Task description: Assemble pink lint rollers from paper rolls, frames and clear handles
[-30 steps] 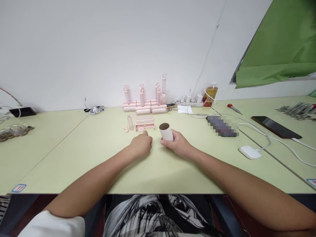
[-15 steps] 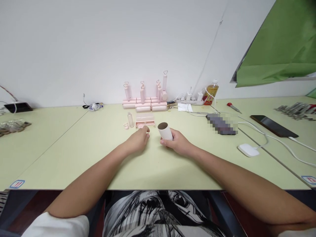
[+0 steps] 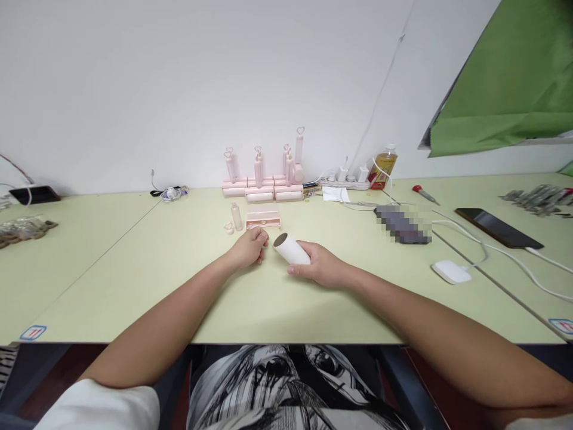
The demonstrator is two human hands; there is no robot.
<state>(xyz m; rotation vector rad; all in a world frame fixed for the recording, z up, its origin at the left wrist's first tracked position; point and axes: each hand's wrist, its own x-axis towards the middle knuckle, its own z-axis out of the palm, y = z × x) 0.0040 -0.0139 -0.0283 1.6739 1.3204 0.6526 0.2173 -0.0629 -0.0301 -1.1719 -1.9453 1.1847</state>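
My right hand [image 3: 319,266] is wrapped round a white paper roll with a brown core [image 3: 290,248], tilted with its open end pointing left towards my left hand. My left hand [image 3: 249,247] rests on the pale green table [image 3: 179,269] with its fingers curled; what they pinch, if anything, is too small to make out. Just beyond its fingertips lie a flat pink frame part [image 3: 263,218], a small clear pink tube [image 3: 236,216] standing upright and a tiny pink heart piece [image 3: 228,227].
Several pink rollers with heart-topped handles [image 3: 263,176] stand at the wall. To the right are a power strip [image 3: 344,179], a bottle of yellow liquid [image 3: 384,167], a red-handled screwdriver [image 3: 424,194], a blurred-out object [image 3: 403,223], a white charger puck [image 3: 450,272] and a dark phone [image 3: 498,228].
My right hand has tipped the roll from nearly upright to leaning left and brought it lower. My left hand slid forward towards the pink frame part and curled more.
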